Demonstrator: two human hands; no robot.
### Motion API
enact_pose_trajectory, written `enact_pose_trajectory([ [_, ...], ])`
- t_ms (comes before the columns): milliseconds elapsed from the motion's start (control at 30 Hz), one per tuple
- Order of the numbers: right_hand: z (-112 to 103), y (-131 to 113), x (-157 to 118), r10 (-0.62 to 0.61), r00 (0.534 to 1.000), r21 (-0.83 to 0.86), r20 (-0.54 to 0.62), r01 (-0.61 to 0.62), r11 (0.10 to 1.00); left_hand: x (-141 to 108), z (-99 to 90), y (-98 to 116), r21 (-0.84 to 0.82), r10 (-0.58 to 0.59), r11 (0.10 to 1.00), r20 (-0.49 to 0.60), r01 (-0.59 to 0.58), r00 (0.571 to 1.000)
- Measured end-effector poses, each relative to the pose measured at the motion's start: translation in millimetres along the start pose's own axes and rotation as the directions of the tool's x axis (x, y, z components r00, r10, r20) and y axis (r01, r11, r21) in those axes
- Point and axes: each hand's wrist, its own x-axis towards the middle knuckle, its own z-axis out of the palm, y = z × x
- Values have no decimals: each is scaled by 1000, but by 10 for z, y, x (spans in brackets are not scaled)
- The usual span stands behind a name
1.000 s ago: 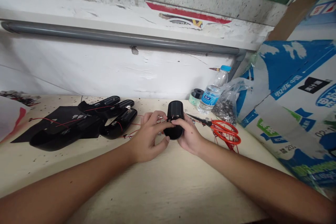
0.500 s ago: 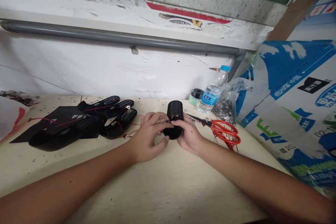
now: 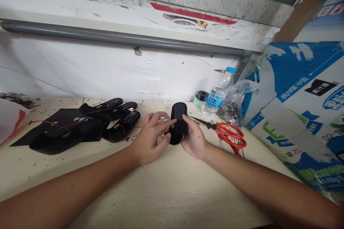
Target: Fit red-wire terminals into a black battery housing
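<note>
A glossy black oblong plastic shell (image 3: 178,132) stands over the table in front of me, its long side pointing away. My right hand (image 3: 195,137) wraps round its right side, thumb along the edge. My left hand (image 3: 152,139) grips the left side, index fingertip on the shell's face and thumb at the lower left edge. Small metal pieces and red wire show partly behind the left fingers; whether they join the shell cannot be made out. Left of my hands lie several similar black shells (image 3: 122,128) with thin red wires and small metal terminals.
Orange-handled scissors (image 3: 230,134) lie to the right over red wires. Behind them stand a water bottle (image 3: 215,96), tape rolls (image 3: 200,99) and a clear bag of small metal parts (image 3: 231,109). A large printed carton (image 3: 301,114) bounds the right; a wall closes the back.
My left fingers have slid left from the middle of the shell to its left edge, uncovering its face. My right thumb has drawn back to the right edge.
</note>
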Motion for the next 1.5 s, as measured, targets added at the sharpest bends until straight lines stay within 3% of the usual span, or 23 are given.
enact_pose_trajectory([
  [133,13,22,-5,-21,1000,-20,6,21,1000,-3,10,23,40,-25,999,2,25,1000],
  [800,1,54,3,-45,995,-83,93,53,995,48,16,46,-73,-48,996,4,48,999],
  [1067,39,44,-19,-71,997,-79,40,74,994,28,-11,32,-104,-30,994,-115,18,993],
  [1500,48,17,-16,-24,1000,-17,-9,23,1000,9,-23,30,-49,11,999,-68,-14,998],
])
